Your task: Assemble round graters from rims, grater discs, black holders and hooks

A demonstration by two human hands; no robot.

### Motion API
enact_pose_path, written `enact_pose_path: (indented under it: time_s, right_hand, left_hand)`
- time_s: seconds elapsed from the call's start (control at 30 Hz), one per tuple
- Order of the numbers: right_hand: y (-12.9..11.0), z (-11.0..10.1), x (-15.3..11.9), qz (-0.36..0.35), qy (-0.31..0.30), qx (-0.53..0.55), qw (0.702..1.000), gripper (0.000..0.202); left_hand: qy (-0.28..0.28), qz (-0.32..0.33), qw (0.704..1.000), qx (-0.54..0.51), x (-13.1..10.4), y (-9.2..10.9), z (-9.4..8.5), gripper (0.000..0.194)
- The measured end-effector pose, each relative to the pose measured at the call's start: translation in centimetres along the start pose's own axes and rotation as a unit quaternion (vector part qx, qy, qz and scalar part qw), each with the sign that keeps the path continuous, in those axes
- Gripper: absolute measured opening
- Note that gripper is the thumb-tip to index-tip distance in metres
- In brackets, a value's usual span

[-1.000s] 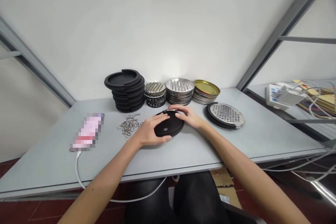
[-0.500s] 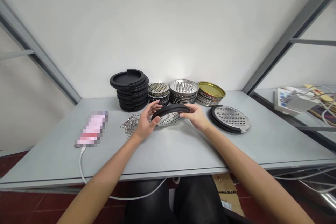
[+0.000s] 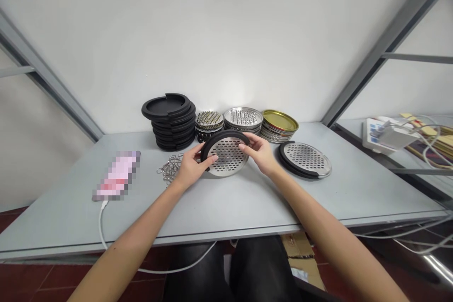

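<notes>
A round metal grater disc with a black rim piece (image 3: 228,158) is tilted up between my two hands, its perforated face toward me. My left hand (image 3: 193,166) grips its left side, thumb on the metal face. On the upper right, my right hand (image 3: 261,153) pinches the rim with the thumb in front and fingers behind. To the right lies another rimmed grater disc (image 3: 306,159), flat on top of a black piece. A pile of small metal clips (image 3: 170,169) rests beside my left hand.
Along the wall stand a stack of black rim pieces (image 3: 170,120), small spiked discs (image 3: 209,120), larger silver grater discs (image 3: 243,118) and gold-coloured round plates (image 3: 280,121). A phone (image 3: 116,177) with a white cable (image 3: 101,226) lies left. Metal frame posts (image 3: 357,61) flank the table.
The grater disc has been tipped upright so its perforated face now shows more fully. Both hands have kept hold of it, and the camera view has shifted slightly.
</notes>
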State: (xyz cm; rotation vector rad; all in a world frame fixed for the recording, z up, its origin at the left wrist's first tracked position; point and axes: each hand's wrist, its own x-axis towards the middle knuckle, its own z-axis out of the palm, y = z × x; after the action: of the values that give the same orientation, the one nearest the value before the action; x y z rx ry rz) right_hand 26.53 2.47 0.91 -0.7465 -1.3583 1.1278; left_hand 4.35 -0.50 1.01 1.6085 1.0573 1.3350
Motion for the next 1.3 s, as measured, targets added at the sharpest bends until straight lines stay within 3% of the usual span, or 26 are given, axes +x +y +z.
enact_pose_path:
  time_s: [0.27, 0.43, 0.57, 0.73, 0.83, 1.03, 1.17, 1.3]
  right_hand:
    - [-0.6, -0.2, -0.1, -0.024, -0.035, -0.030, 0.999, 0.047]
    - [-0.7, -0.7, -0.1, -0.052, -0.092, -0.045, 0.993, 0.045]
    - [-0.7, -0.4, -0.4, -0.048, -0.149, -0.071, 0.985, 0.042]
    - [-0.1, 0.3, -0.8, -0.020, -0.174, -0.180, 0.968, 0.041]
    - [0.2, 0.5, -0.8, 0.002, -0.176, -0.169, 0.970, 0.042]
    - [-0.5, 0.2, -0.8, -0.029, -0.078, -0.149, 0.985, 0.031]
    - [-1.7, -1.4, -2.0, -0.061, 0.059, -0.153, 0.985, 0.027]
    - [-3.3, -5.0, -3.5, -0.043, 0.214, -0.147, 0.965, 0.033]
  left_hand:
    - [0.020, -0.034, 0.994, -0.101, -0.1, 0.6, -0.3, 0.037]
    - [-0.056, -0.125, 0.979, -0.153, -0.3, 0.9, -0.7, 0.036]
    - [-0.117, -0.170, 0.971, -0.120, -0.6, 0.7, -0.5, 0.036]
    - [-0.097, -0.160, 0.979, -0.080, -0.5, 0.4, -0.3, 0.036]
    - [-0.085, -0.146, 0.984, -0.061, -0.2, 0.2, -0.4, 0.039]
    - [-0.112, -0.161, 0.977, -0.078, 0.5, -0.5, -1.0, 0.067]
    - [-0.098, -0.165, 0.979, -0.070, 0.8, -1.1, -1.2, 0.077]
    - [-0.085, -0.147, 0.984, -0.048, 0.6, -0.9, -0.9, 0.079]
